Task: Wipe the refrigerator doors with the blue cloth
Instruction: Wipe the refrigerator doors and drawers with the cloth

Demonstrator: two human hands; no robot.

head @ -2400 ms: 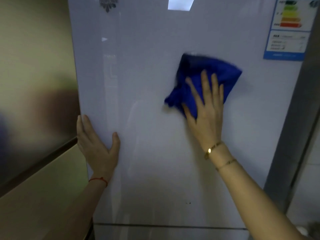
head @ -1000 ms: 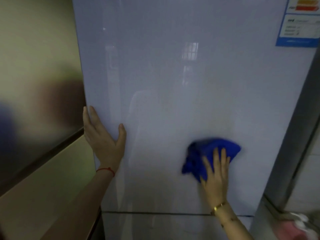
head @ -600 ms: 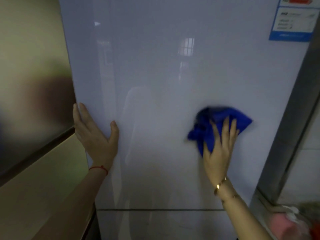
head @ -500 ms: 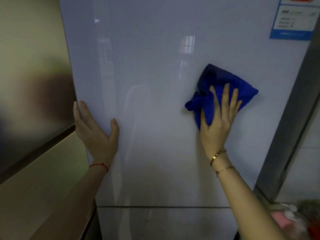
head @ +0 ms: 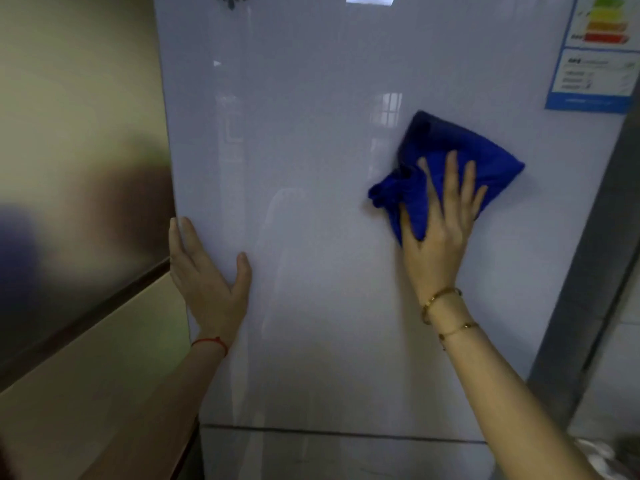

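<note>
The blue cloth sits in the right half of the frame, a little above the middle, bunched flat against the glossy pale refrigerator door; the right hand lies over its lower part, palm to the door, fingers spread wide and pointing up, so that it pins the cloth against the surface rather than clutching it; most of the cloth shows above and to both sides of the fingers, with a crumpled corner poking out toward the left of the thumb and a fold reaching to the right past the little finger. Two thin gold bracelets circle that wrist, lower in the frame.

The left hand rests at centre left, open and flat, its fingers laid along the door's left edge and its thumb splayed onto the front face; it holds nothing, and a red string rings the wrist; the two hands are well apart.

An energy label with coloured bars is stuck at the upper right of the door; a dark seam runs across the lower frame, with a second door panel below it.
</note>
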